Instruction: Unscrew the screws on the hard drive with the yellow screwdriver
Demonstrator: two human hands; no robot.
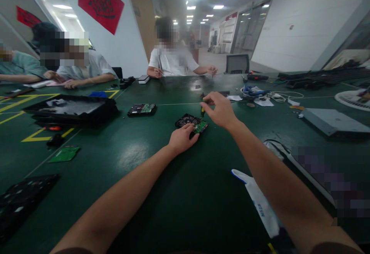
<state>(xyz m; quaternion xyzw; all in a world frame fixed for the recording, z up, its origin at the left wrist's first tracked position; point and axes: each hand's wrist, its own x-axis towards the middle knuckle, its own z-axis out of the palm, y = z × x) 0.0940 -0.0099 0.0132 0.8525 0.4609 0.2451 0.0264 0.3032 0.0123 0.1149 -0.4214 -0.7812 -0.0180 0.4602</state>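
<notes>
A hard drive lies on the green tabletop, a green circuit board showing at its right end. My left hand is closed on its near side, fingers pressed down over it. Just above the board's right end, my right hand pinches the top of a small upright screwdriver with a dark and yellow handle. Whether its tip touches the drive cannot be made out. Another hard drive with its board facing up lies to the left.
On the left are a black tray, a loose green circuit board and a dark panel. A grey metal box, cables and a white glove lie on the right. People sit across the table.
</notes>
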